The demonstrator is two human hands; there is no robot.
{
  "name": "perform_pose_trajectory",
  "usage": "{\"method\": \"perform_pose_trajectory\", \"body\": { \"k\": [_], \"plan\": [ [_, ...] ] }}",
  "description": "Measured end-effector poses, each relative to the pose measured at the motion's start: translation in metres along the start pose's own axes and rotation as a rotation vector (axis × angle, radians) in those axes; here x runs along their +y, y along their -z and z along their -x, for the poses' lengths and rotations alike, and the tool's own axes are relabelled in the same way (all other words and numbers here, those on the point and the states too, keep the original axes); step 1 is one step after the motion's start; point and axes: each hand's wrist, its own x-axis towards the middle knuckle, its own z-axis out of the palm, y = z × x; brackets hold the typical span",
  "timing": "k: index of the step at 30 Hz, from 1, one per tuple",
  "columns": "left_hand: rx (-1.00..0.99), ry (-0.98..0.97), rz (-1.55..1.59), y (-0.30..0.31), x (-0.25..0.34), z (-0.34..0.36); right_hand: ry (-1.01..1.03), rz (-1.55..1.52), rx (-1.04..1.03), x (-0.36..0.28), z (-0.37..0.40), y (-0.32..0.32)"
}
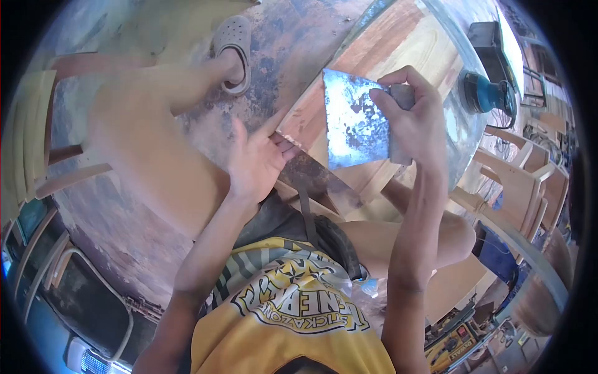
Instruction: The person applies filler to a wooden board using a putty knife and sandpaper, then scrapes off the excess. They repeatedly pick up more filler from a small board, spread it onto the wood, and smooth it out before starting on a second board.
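Observation:
In my right hand is a wide putty knife, gripped by its short handle. Its broad metal blade is shiny, with dark smears, and overlaps the wooden board in this view. The board has light and reddish-brown grain and lies at a slant in front of me. My left hand is palm up with its fingers spread, the fingertips right at the board's near left corner. Part of the board is hidden behind the blade and my right hand.
A teal power sander stands right of the board, near a dark box. Wooden chair frames are at the right, and another wooden piece is at the left. A black chair stands at lower left, a yellow case at lower right.

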Motion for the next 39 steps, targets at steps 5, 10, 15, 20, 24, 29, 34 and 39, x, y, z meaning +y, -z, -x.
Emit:
{"method": "perform_pose_trajectory", "body": {
  "k": [5, 10, 15, 20, 24, 29, 34, 39],
  "plan": [
    [-0.122, 0.047, 0.035, 0.0, -0.003, 0.001, 0.258, 0.261, -0.036, -0.004, 0.017, -0.036],
    [-0.084, 0.072, 0.205, 0.0, -0.007, -0.002, 0.046, 0.084, 0.014, 0.001, 0.018, -0.02],
    [-0.266, 0.139, 0.184, 0.028, -0.012, -0.005, 0.261, 0.181, -0.032, -0.006, 0.026, -0.047],
    [0.164, 0.088, 0.054, -0.016, -0.004, -0.004, 0.012, -0.081, -0.005, 0.022, 0.025, -0.02],
    [-0.047, 0.122, -0.202, 0.012, -0.007, -0.004, 0.171, 0.046, -0.126, 0.016, 0.053, -0.03],
    [-0.106, -0.329, -0.999, -0.017, -0.004, -0.01, -0.019, -0.437, 0.149, 0.061, 0.097, 0.045],
    [-0.17, -0.249, -1.189, -0.009, 0.027, -0.033, 0.003, -0.638, 0.377, 0.081, 0.12, 0.069],
    [0.016, -0.564, -1.442, -0.082, 0.051, -0.049, -0.016, -0.673, 0.513, 0.095, 0.134, 0.082]
  ]
}}
